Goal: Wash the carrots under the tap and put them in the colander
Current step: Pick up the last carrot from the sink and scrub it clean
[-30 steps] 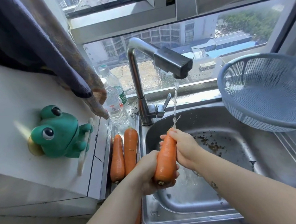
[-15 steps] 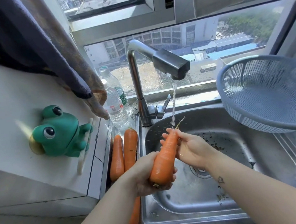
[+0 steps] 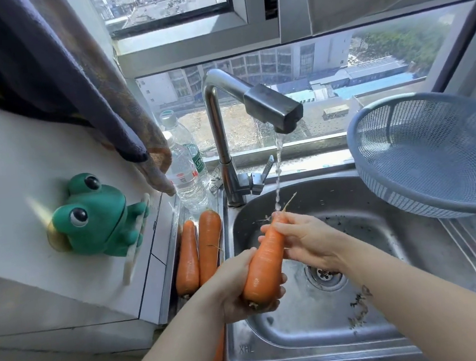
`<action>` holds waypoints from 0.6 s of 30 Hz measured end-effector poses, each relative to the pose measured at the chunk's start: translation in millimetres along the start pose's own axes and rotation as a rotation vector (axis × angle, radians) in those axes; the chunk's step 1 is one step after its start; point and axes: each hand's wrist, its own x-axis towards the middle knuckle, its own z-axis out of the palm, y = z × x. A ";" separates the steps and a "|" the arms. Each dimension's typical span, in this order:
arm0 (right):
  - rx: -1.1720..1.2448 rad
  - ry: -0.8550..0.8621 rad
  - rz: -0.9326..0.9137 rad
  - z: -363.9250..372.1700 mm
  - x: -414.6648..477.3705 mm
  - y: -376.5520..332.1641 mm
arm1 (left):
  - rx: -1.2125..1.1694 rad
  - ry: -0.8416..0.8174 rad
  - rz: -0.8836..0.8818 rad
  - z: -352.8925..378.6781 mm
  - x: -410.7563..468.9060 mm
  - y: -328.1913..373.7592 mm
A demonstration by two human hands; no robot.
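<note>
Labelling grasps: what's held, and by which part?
One carrot, two-handed: left hand grips its thick end, right hand grips the thin tip under the tap.

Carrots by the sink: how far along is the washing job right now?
Done: nothing yet; the colander holds no carrots. In hand: the left hand and right hand grip one carrot over the sink, its thin end under the tap and its running water. Left: finishing this one, then at least two waiting carrots beside the sink's left edge, all bound for the colander.

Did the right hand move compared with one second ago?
Yes. The right hand, gripping the carrot, shifted slightly right: the drain, hidden behind it before, now shows.
</note>
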 end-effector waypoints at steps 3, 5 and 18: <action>-0.061 -0.042 -0.019 -4.7 -0.1 -2.3 | 0.020 0.015 0.032 3.2 1.7 -0.3; -0.123 0.035 -0.055 -1.1 3.6 -0.5 | 0.089 0.054 0.090 8.0 4.5 -1.8; -0.296 0.169 -0.231 10.1 12.7 29.9 | 0.493 0.243 0.325 25.8 11.6 0.5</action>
